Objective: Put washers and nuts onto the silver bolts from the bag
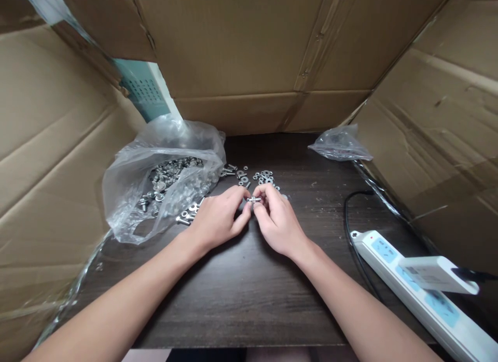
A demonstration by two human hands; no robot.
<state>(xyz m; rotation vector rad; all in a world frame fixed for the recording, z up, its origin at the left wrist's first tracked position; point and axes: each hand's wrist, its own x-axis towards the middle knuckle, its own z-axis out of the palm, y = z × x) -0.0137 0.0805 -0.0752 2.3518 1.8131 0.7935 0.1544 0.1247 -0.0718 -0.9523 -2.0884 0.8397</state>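
Note:
Between my fingertips, over the middle of the table, lies a small metal bolt [254, 199], roughly level, with what looks like a nut or washer around it. My left hand [220, 215] pinches its left end between thumb and index finger. From the other side, the thumb and fingers of my right hand [278, 217] close on the bolt near its middle and right end. Just beyond my hands are loose nuts and washers [266, 176], with a few bolts among them. More bolts and nuts [189, 214] lie to the left, partly hidden by my left hand.
A clear plastic bag [128, 167] full of bolts stands open at the left. A smaller plastic bag [342, 144] lies at the back right. On the right are a white power strip [412, 284] with a plugged-in adapter and a black cable [345, 211]. Cardboard walls [249, 51] surround the dark table.

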